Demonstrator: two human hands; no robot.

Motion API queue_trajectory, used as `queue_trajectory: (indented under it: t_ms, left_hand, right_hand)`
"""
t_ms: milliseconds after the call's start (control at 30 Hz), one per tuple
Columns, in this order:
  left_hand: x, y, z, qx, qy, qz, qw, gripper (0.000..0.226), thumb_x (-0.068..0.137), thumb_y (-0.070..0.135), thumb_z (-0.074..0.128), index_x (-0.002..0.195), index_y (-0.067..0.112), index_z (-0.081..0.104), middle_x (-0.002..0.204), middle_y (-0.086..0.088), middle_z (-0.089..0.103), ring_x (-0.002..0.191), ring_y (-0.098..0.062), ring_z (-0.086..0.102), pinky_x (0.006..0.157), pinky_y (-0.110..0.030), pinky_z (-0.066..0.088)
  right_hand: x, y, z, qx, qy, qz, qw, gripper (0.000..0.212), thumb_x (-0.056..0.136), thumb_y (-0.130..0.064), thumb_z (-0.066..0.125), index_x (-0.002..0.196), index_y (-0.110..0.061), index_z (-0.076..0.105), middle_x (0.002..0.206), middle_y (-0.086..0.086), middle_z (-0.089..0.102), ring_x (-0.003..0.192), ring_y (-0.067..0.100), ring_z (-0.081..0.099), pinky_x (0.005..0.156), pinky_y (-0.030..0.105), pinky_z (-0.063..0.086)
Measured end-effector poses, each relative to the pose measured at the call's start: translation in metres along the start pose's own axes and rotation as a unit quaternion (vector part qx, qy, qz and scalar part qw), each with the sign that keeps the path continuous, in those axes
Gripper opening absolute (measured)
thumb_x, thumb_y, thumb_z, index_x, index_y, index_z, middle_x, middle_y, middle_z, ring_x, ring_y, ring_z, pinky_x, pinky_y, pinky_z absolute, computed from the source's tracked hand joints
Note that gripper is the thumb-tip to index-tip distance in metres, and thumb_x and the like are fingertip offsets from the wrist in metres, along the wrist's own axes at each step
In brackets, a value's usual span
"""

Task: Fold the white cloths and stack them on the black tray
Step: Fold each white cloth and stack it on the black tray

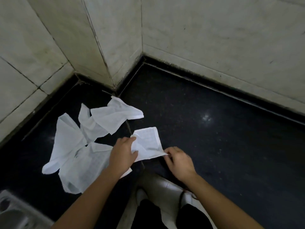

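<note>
While left hand [123,152] grips one edge, right hand [179,160] pinches a corner, white cloth [148,142] between them.

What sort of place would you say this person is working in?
Probably a kitchen or washroom corner: a polished black stone counter, pale tiled walls meeting at a corner, and what looks like a steel sink at lower left.

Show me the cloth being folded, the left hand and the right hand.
cloth [149,142], head view, its flat middle.
left hand [123,150], head view, back of the hand.
right hand [179,160], head view, back of the hand.
</note>
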State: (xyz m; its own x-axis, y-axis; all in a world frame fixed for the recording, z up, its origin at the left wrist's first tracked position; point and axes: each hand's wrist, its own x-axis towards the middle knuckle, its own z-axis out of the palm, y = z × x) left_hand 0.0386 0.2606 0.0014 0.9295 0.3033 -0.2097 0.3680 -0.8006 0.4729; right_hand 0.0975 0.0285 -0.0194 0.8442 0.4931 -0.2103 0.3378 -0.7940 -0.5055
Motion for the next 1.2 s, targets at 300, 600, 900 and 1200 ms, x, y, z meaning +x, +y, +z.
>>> queue_trajectory:
  t_ms: [300, 600, 900, 1200]
  left_hand:
    - [0.020, 0.089, -0.025, -0.272, 0.077, -0.059, 0.957, 0.038, 0.088, 0.015, 0.070, 0.124, 0.025, 0.059, 0.111, 0.002, 0.063, 0.093, -0.013, 0.063, 0.086, -0.033, 0.053]
    - [0.022, 0.179, 0.008, -0.487, 0.022, -0.141, 0.861, 0.038, 0.079, 0.030, 0.081, 0.110, 0.027, 0.060, 0.122, 0.000, 0.060, 0.110, -0.018, 0.061, 0.098, -0.045, 0.052]
    - [0.008, 0.198, 0.040, -0.162, -0.039, 0.096, 0.981, 0.044, 0.074, 0.003, 0.078, 0.107, 0.026, 0.060, 0.123, 0.006, 0.045, 0.097, -0.010, 0.059, 0.081, -0.018, 0.050]
    - [0.011, 0.193, 0.042, -0.297, -0.044, 0.002, 0.954, 0.027, 0.085, 0.003, 0.072, 0.095, 0.028, 0.068, 0.105, 0.004, 0.069, 0.075, -0.009, 0.066, 0.069, -0.019, 0.051]
  right_hand:
    - [-0.002, 0.038, -0.112, 0.136, 0.225, 0.059, 0.963, 0.014, 0.098, -0.037, 0.058, 0.105, -0.030, 0.069, 0.095, -0.012, 0.062, 0.079, 0.009, 0.059, 0.072, 0.030, 0.048]
    - [-0.034, 0.091, -0.187, 0.160, 0.240, 0.039, 0.957, 0.007, 0.095, -0.036, 0.064, 0.095, -0.034, 0.070, 0.092, -0.015, 0.065, 0.080, 0.002, 0.059, 0.072, 0.016, 0.042]
    - [-0.052, 0.121, -0.191, 0.159, 0.211, 0.082, 0.961, 0.006, 0.091, -0.029, 0.067, 0.093, -0.032, 0.071, 0.087, -0.012, 0.064, 0.081, 0.004, 0.060, 0.074, 0.024, 0.049]
    - [-0.071, 0.142, -0.189, 0.149, 0.206, 0.110, 0.961, 0.007, 0.090, -0.026, 0.070, 0.087, -0.032, 0.071, 0.084, -0.010, 0.064, 0.076, 0.004, 0.059, 0.068, 0.018, 0.044]
